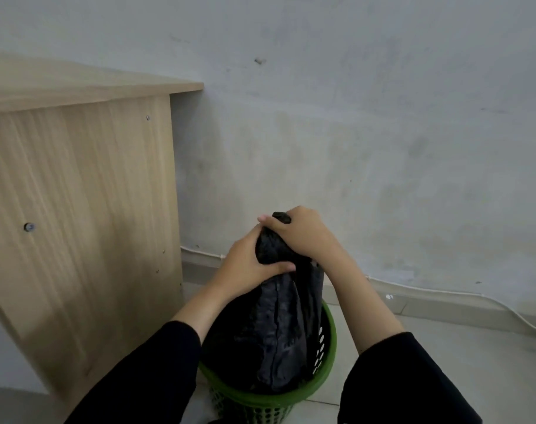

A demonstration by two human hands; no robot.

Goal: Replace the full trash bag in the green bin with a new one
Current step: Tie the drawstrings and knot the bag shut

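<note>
**binwatcher:** Sleeves first, since they're closest: black ones on both arms, coming in from the bottom corners. Between them sits the green bin [327,356], a round plastic one with holes all over its wall, standing on the pale tiled floor [444,347]. The black trash bag [279,325] is still inside it, lower part down in the bin, upper part pulled up well above the rim into a gathered neck.

**tile_guy:** What are the hands doing?

**binwatcher:** Both are on that neck. Left hand [245,264] has its grip wrapped around the bunched plastic lower down, thumb across the front. Right hand [303,231] has its grip closed around the very top of the neck, just above the left one, with a small tuft of bag poking out past the fingers. The two hands are touching or nearly so, can't say which.

**tile_guy:** Anything around it?

**binwatcher:** Light wood table [77,185] on the left, seen from its side panel, a few screw heads showing. It stands just beside the bin. Behind everything is a scuffed grey-white wall [382,117], and a white cable [444,293] runs along the bottom of it above the skirting, dropping off toward the right edge.
</note>
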